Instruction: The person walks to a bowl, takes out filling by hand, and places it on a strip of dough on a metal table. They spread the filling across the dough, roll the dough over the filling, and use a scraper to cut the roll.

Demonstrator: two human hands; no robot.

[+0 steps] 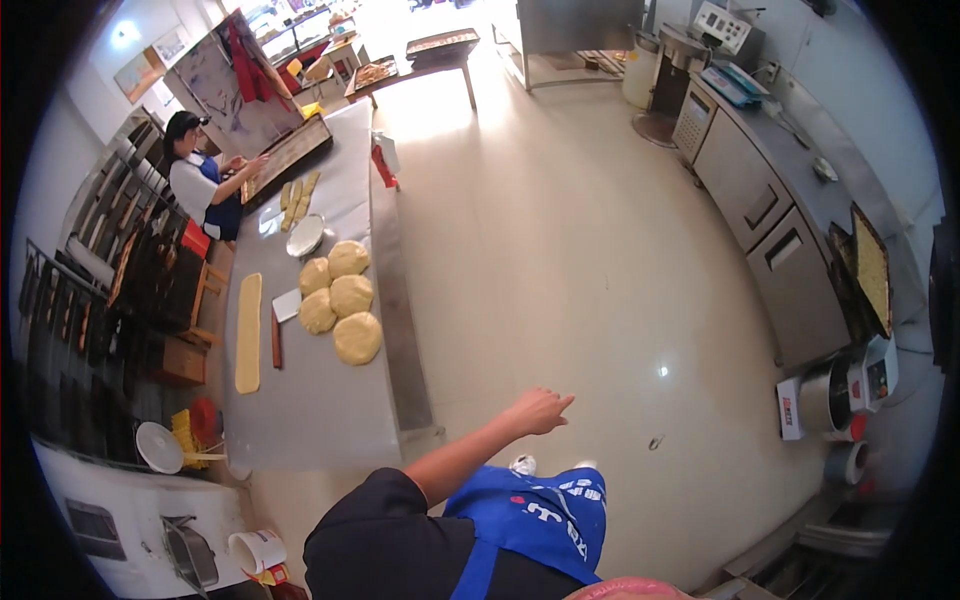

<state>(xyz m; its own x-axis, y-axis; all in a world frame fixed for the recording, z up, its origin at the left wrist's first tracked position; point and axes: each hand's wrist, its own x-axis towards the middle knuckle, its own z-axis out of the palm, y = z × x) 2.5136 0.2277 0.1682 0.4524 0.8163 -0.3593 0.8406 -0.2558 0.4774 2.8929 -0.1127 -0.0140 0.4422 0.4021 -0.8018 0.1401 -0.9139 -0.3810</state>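
My left hand (pixel 540 410) hangs in the air over the floor beside the steel worktable (pixel 300 420), index finger extended, the others loosely curled, holding nothing. On that table several pale yellow dough rounds (pixel 350 295) lie near a long flat dough strip (pixel 249 330), a wooden rolling pin (pixel 276 337), a white scraper (pixel 286 306) and a bowl (pixel 305 236). Farther along are cut dough pieces (pixel 300 200). My right hand is out of view. I wear a blue apron (pixel 530 510).
A co-worker (pixel 200 185) holds a large tray (pixel 290 155) across the table. Racks (pixel 70 300) line the left. A steel counter (pixel 740 200) with trays and a scale runs along the right, near a mixing bowl (pixel 820 395). Beige floor (pixel 550 250) stretches between. Tray tables (pixel 440 50) stand beyond.
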